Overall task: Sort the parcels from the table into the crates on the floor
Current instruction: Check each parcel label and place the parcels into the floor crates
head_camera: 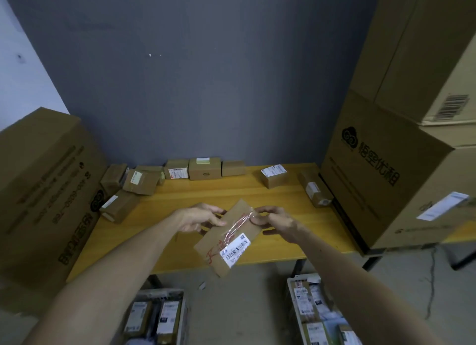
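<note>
Closest to us, down on the floor, are two crates. The left crate point(183, 319) and the right crate point(293, 295) both have parcels in them already. A bit higher up, two bare arms reach out, and both hands hold one flat brown parcel point(219, 244) in the air, over the front edge of the yellow table point(283, 197). The left hand point(198, 217) grips its left side, with the thumb on top and the fingers curled under. The right hand point(277, 222) pinches the far right corner between thumb and fingertips. The parcel is tilted, and its white label point(235, 249) with the bar code faces up at the person. There is red writing and shiny tape on it too. I think this is the looking step: the person reads the label to pick a crate. The next move should be to lower the parcel into the crate where it belongs and let go. I cannot tell which crate that is, because the words are too small to read. The parcel looks thin and light, so one hand could likely carry it down. Farther back on the table, more small parcels point(204, 168) wait along the grey wall point(206, 74), so a lot of sorting is left. A big cardboard box point(43, 190) stands on the left, and a stack of big boxes point(381, 169) stands on the right.
</note>
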